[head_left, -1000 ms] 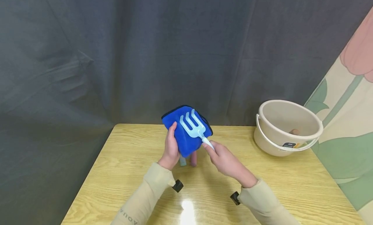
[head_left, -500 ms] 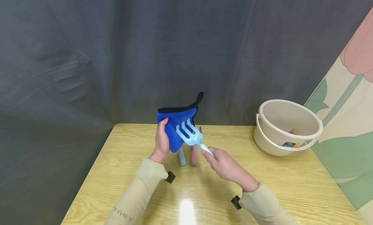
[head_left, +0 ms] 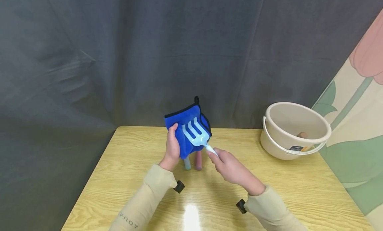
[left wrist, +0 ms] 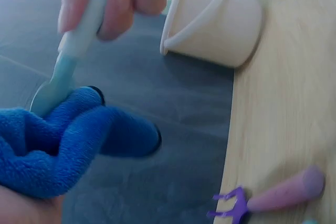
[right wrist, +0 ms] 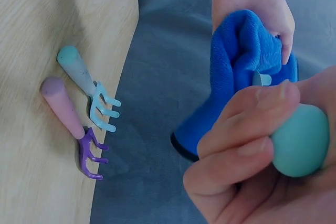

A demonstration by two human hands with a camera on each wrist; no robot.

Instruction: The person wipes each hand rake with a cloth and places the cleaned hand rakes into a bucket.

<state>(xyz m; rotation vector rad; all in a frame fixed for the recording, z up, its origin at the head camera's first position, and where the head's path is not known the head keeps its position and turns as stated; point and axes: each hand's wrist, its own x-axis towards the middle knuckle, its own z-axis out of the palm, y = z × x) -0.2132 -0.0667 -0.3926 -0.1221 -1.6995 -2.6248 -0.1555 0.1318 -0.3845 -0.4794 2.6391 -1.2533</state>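
Observation:
A light blue hand fork [head_left: 195, 134] is gripped by its pale handle in my right hand [head_left: 228, 166], tines up and away from me. My left hand [head_left: 172, 146] holds a blue cloth [head_left: 182, 119] with black edging behind and around the tines, thumb on the front. In the right wrist view the fork's mint handle end [right wrist: 302, 140] pokes out of the curled fingers. Below the cloth, two more hand forks lie on the table: one with a pink handle and purple tines [right wrist: 65, 108], one with a grey-blue handle and light blue tines [right wrist: 79, 72].
A beige bucket [head_left: 270, 146] with a white handle stands at the right of the wooden table [head_left: 125, 157]; a brownish rounded end [head_left: 302, 135] shows inside it. A dark curtain [head_left: 179, 58] hangs behind the table, and a flowered cloth [head_left: 356, 151] borders the right side.
My left hand swung left with the cloth, then came partway back right, the cloth folding differently across the fork's tines. My right hand has stayed nearly in place, gripping the fork.

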